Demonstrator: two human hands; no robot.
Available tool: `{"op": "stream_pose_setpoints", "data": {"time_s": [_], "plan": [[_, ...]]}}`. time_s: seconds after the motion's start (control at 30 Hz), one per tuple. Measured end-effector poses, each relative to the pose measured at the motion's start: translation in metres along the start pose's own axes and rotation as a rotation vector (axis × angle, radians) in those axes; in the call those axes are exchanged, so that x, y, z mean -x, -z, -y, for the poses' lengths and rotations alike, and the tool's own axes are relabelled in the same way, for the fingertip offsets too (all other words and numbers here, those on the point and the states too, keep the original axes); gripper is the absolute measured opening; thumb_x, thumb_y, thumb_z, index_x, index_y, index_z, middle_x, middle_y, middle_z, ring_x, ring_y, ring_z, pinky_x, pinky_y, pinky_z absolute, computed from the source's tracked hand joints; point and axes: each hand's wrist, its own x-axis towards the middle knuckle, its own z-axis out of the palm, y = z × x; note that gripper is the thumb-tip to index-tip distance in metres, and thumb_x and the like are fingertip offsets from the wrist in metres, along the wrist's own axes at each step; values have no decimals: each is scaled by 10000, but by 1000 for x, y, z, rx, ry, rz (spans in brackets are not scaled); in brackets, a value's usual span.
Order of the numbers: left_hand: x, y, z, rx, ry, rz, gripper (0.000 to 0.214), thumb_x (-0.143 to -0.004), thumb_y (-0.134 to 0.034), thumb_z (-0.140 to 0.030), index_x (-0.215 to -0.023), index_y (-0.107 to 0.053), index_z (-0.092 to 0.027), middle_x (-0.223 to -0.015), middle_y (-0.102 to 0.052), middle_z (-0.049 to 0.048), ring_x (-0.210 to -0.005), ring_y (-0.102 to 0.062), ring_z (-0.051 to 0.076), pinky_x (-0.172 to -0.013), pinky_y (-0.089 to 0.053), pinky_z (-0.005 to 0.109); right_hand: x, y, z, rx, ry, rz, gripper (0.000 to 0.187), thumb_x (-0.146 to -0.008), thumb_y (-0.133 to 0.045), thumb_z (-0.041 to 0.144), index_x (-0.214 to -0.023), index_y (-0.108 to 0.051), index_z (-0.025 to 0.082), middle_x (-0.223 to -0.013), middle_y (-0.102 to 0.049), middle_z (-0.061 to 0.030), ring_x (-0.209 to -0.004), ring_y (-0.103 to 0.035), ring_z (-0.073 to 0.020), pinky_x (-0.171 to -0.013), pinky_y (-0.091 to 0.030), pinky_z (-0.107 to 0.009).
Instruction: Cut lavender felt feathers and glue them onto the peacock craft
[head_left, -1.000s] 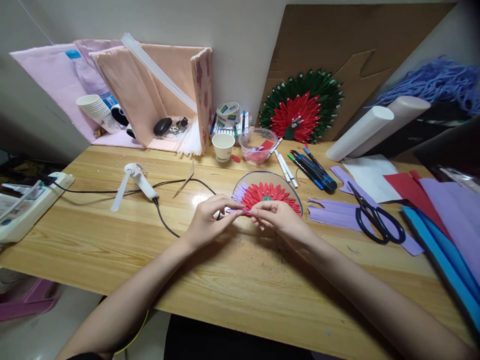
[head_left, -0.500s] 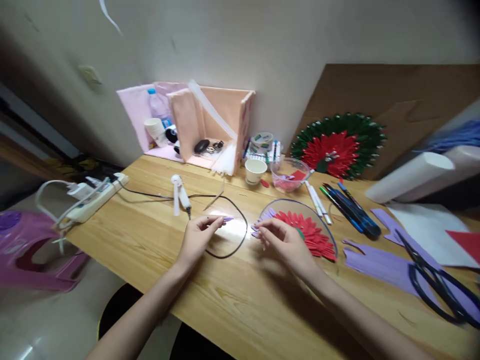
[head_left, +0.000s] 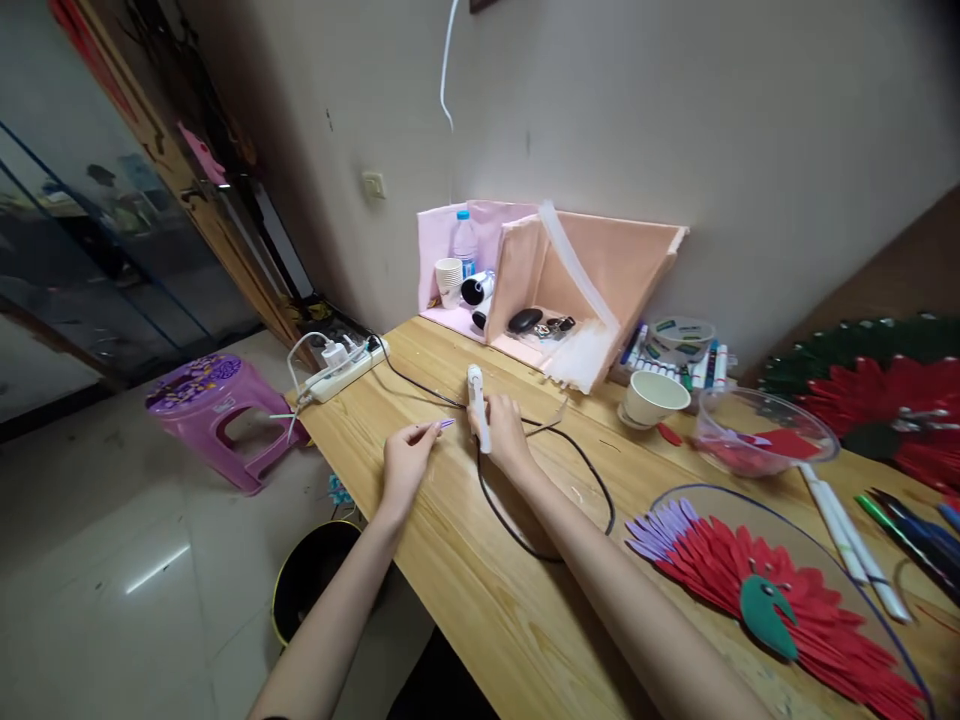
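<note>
Between the thumb and fingers of my left hand (head_left: 409, 462) is a small purple petal (head_left: 447, 423), pinched just above the table. My right hand (head_left: 505, 432) is wrapped round a white glue gun (head_left: 478, 408), close to the right of the petal but apart from it. A black cord (head_left: 600, 480) loops over the wood behind my right wrist. To the right lies a round craft piece with red petals (head_left: 720, 555), a patch of purple petals (head_left: 664, 528) and a green bird's head (head_left: 769, 615).
A white power strip (head_left: 349, 372) sits at the table's left edge. Behind stand a pink fabric-covered box (head_left: 592, 260), a paper cup (head_left: 652, 400) and a clear plastic bowl (head_left: 765, 430). Markers (head_left: 855, 540) lie at right. A purple stool (head_left: 232, 420) and a black bin (head_left: 311, 575) are on the floor.
My right hand has left the round craft piece and taken hold of the glue gun. My left hand still pinches a purple petal. The view has swung to the left.
</note>
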Motion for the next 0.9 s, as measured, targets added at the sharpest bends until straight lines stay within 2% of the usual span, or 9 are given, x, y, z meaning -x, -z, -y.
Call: {"op": "stream_pose_setpoints", "data": {"time_s": [0.13, 0.3, 0.47, 0.57, 0.67, 0.9], "plan": [[-13, 0, 2, 13, -12, -18, 292, -667, -688, -372, -809, -731, -120, -843, -725, 99, -806, -644, 206, -791, -459, 308, -8, -5, -3, 30, 8, 21, 203, -829, -452, 288, -910, -575, 148, -862, -600, -113, -849, -520, -257, -759, -386, -362], [-20, 2, 8, 34, 1, -42, 279, -664, -685, -368, -792, -727, -124, -801, -723, 94, -770, -645, 201, -761, -462, 304, -11, -3, 0, 57, 5, 19, 175, -799, -476, 303, -832, -576, 164, -820, -599, -116, -804, -517, -262, -733, -377, -368], [-21, 5, 12, 57, -13, -62, 288, -660, -687, -402, -770, -728, -138, -800, -722, 82, -769, -639, 195, -771, -460, 301, 20, 7, 9, -192, 87, -30, 220, -836, -406, 279, -897, -580, 160, -861, -623, -91, -836, -553, -241, -751, -408, -352], [-21, 7, 14, 64, -24, -77, 293, -669, -681, -411, -767, -728, -139, -803, -721, 83, -782, -639, 199, -776, -460, 304, 49, 14, 11, -359, 114, 32, 273, -879, -362, 310, -895, -595, 169, -859, -632, -71, -811, -579, -212, -739, -432, -331], [-22, 8, 17, 66, -28, -100, 294, -674, -681, -404, -785, -729, -135, -813, -721, 91, -802, -642, 205, -791, -459, 311, 68, 16, 10, -412, 98, 60, 312, -884, -351, 355, -913, -598, 167, -832, -624, -68, -794, -587, -210, -716, -445, -331], [-22, 8, 21, 71, -18, -111, 297, -679, -681, -388, -841, -733, -146, -834, -724, 86, -805, -646, 200, -789, -461, 308, 70, 9, 3, -429, 38, 39, 267, -873, -352, 358, -869, -552, 181, -818, -600, -56, -801, -570, -205, -742, -446, -348]]}}
